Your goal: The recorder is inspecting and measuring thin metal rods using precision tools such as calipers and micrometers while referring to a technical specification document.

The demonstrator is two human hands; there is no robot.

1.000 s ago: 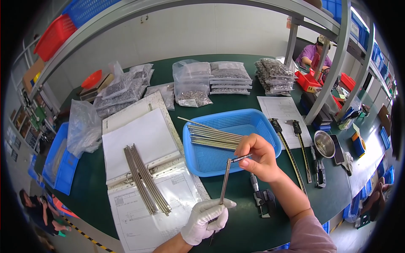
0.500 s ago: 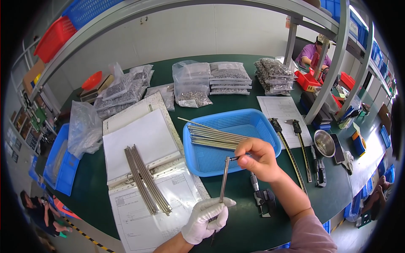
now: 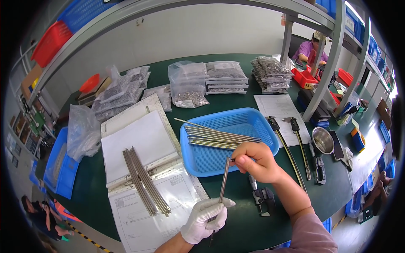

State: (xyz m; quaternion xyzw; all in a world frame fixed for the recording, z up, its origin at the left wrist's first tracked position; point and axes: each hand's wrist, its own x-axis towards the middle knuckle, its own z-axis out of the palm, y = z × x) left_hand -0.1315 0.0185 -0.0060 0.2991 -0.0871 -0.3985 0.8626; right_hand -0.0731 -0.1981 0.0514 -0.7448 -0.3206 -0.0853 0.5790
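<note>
My left hand (image 3: 206, 220), in a white glove, is closed around a thin metal rod (image 3: 225, 180) that stands tilted, its upper end pointing away from me. My bare right hand (image 3: 256, 162) pinches a small, dark, pin-like piece (image 3: 232, 160) against the rod's upper end; its exact kind is mostly hidden by the fingers. Just behind the right hand, a blue perforated basket (image 3: 198, 167) holds several metal rods (image 3: 223, 138). On the open binder (image 3: 137, 139) to the left lies another bunch of rods (image 3: 145, 181).
A micrometer (image 3: 262, 196) lies right of my hands, with two calipers (image 3: 284, 145) beyond it. Further right are a metal bowl (image 3: 323, 140) and a phone (image 3: 337, 146). Bags of small metal parts (image 3: 226, 76) line the back. A person (image 3: 310, 52) sits at the far right.
My right hand has turned slightly, its fingers curling closer around the dark piece at the rod's end. The left hand keeps its hold, and the view has shifted a little.
</note>
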